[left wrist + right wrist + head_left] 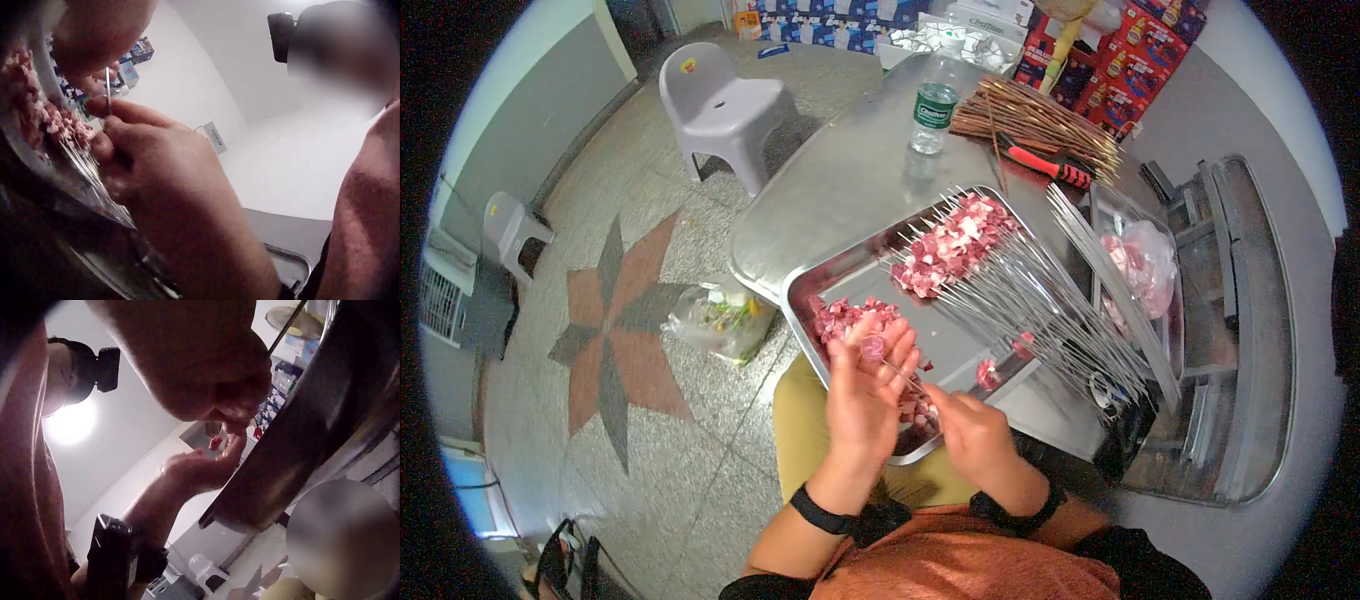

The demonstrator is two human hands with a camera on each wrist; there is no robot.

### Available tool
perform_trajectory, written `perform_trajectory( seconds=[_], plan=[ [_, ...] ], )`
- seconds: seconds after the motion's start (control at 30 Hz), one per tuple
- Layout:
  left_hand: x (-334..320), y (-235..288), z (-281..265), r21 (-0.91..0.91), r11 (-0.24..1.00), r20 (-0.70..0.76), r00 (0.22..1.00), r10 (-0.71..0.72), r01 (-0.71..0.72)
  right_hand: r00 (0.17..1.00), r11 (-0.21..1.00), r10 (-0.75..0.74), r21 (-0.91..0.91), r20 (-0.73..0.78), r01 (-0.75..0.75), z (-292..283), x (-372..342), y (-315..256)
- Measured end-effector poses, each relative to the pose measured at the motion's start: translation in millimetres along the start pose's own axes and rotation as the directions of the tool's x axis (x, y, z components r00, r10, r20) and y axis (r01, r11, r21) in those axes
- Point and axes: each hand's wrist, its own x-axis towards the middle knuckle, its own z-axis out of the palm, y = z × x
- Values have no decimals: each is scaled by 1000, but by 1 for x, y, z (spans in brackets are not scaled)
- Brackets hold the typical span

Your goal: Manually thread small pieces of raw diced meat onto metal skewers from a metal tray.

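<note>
Palm up over the near side of the metal tray (795,290), my left hand (862,405) has a piece of meat (872,348) resting on it, with its fingers extended and slightly bent. My right hand (980,440) pinches a thin metal skewer (903,377) that points toward that meat. In the left wrist view the right hand (175,162) holds the skewer (108,87) near the left hand (103,34). The right wrist view has the left hand (194,475) below the right hand (200,362). Diced meat (845,318) lies in the tray beyond the left hand.
Loaded skewers (955,245) lie across the tray's far side, with bare metal skewers (1090,290) to the right. Farther back are a water bottle (933,110), brown sticks (1040,125) and a red-handled tool (1050,165). A bag of meat (1145,265) sits at right.
</note>
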Motion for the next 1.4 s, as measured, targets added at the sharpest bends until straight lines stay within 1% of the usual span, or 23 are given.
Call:
perform_trajectory(
  seconds=[0.07, 0.13, 0.2, 0.27, 0.4, 0.47, 0.53, 0.57, 0.6, 0.67, 0.7, 0.73, 0.77, 0.8, 0.83, 0.87, 0.93, 1.0, 1.07, 1.13, 1.2, 1.33, 1.4],
  plan=[
    [1, 9, -6, -45, 996, 54, 996, -76, 79, 999, 999, 9, 38, 31, -10, -9, 1, 2],
    [2, 12, -13, 167, 969, 58, 979, -194, 182, 996, 999, -10, 44, 90, 7, -12, 1, 4],
    [0, 10, -13, 202, 964, 45, 981, -187, 175, 994, 999, -7, 32, 109, 4, -13, 0, 3],
    [1, 4, -19, 265, 962, 128, 987, -100, 63, 992, 1000, -1, 16, 124, -1, -13, -1, 3],
    [-9, -14, -15, 176, 984, 48, 999, -5, -3, 993, 1000, 17, -20, 113, -15, -3, -8, 2],
    [-16, -22, -11, 157, 988, 24, 1000, -10, 6, 997, 1000, -13, -23, 71, 15, -1, -9, 2],
    [-17, -27, -15, 253, 967, 56, 997, -52, 37, 998, 1000, -11, -8, 65, 12, -3, -9, 3],
    [-14, -31, -26, 275, 961, 171, 983, -72, 23, 998, 1000, -8, -7, 65, 9, -7, -9, 3],
    [-14, -25, -26, 276, 961, 169, 983, -73, 24, 994, 998, 28, -50, 101, -23, -13, -9, 3],
    [-15, -7, -21, 682, 730, 241, 956, -164, -46, 989, 994, 65, -92, 136, -53, -27, -6, 7],
    [-15, 2, -21, 646, 759, 222, 971, -92, -76, 990, 990, 68, -132, 120, -52, -35, -3, 11],
    [-1, 15, -31, 749, 620, 311, 950, -15, -235, 992, 984, 74, -172, 104, -55, -41, -1, 16],
    [10, 29, -34, 787, 548, 297, 953, 65, -283, 995, 985, 69, -164, 72, -56, -46, 0, 21],
    [21, 46, -34, 884, 228, 384, 912, 142, -408, 994, 986, 78, -156, 73, -65, -49, 1, 26],
    [30, 59, -32, 874, -123, 486, 856, 179, -470, 995, 988, 80, -137, 64, -71, -53, 2, 29],
    [39, 65, -30, 878, -129, 478, 861, 174, -462, 995, 990, 81, -118, 56, -74, -57, 5, 31],
    [55, 70, -24, 669, -336, 692, 720, -44, -663, 992, 991, 103, -92, 72, -96, -62, 9, 29],
    [59, 63, -14, 625, -326, 713, 689, -130, -709, 996, 997, 71, -35, 57, -69, -63, 11, 32],
    [67, 55, -11, 499, -390, 701, 625, -343, -774, 995, 997, 75, -13, 69, -75, -63, 10, 37],
    [76, 47, -15, 489, -438, 663, 648, -375, -754, 994, 997, 78, 6, 80, -79, -63, 9, 42],
    [82, 44, -18, 411, -471, 665, 610, -430, -780, 994, 997, 73, -4, 77, -73, -63, 8, 47],
    [80, 52, -12, 541, -362, 686, 647, -332, -759, 995, 997, 74, 15, 74, -75, -62, 7, 52],
    [74, 58, -12, 680, -193, 664, 706, -248, -707, 996, 998, 59, 21, 67, -60, -60, 7, 51]
  ],
)
